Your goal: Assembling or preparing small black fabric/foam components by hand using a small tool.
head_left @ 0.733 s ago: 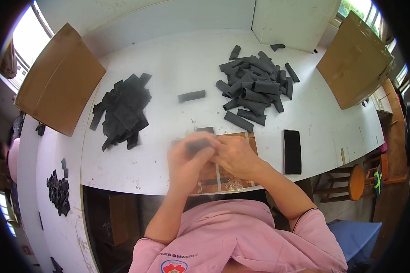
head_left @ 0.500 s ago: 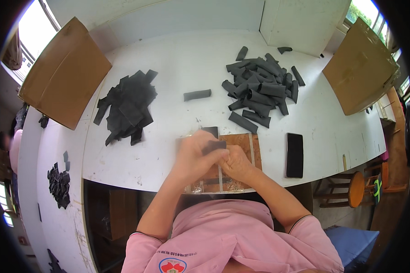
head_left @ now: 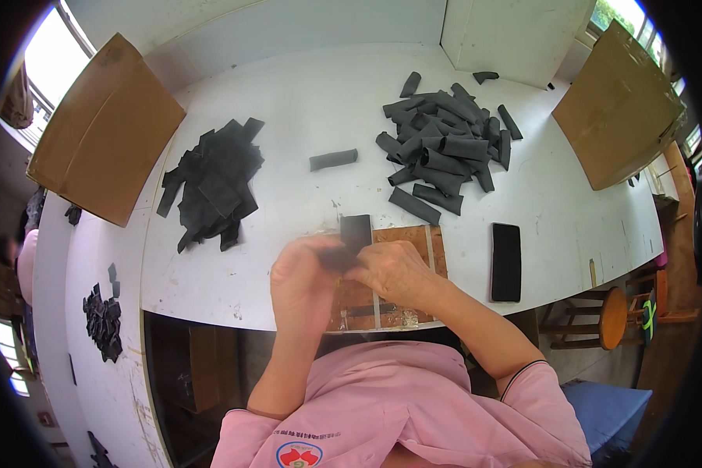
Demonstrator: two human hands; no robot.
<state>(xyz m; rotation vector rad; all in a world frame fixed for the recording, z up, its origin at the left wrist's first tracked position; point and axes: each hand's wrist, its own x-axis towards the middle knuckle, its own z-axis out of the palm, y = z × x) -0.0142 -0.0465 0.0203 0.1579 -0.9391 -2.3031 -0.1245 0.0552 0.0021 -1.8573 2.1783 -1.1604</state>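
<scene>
Over the front of the table, my left hand (head_left: 298,274) and my right hand (head_left: 398,271) are close together, fingers closed on a small dark grey fabric piece (head_left: 338,259). The piece and my left fingers are blurred by motion. Just beyond, a flat dark rectangle (head_left: 356,228) lies on a brown board (head_left: 404,237) with clear tape strips. Farther off rests a single grey fabric tube (head_left: 333,161). A pile of flat dark grey pieces (head_left: 217,191) is on the left, and a heap of rolled grey tubes (head_left: 444,152) on the right.
A black phone (head_left: 505,263) lies right of the board. Cardboard boxes stand at the left (head_left: 105,129) and right (head_left: 620,109) of the white table (head_left: 288,101). Dark scraps (head_left: 101,324) lie on a side surface at left. A wooden stool (head_left: 612,318) stands at lower right.
Both hands have shifted left with the fabric piece, my left hand farther and turned more upright. More of the flat dark rectangle and the board now shows.
</scene>
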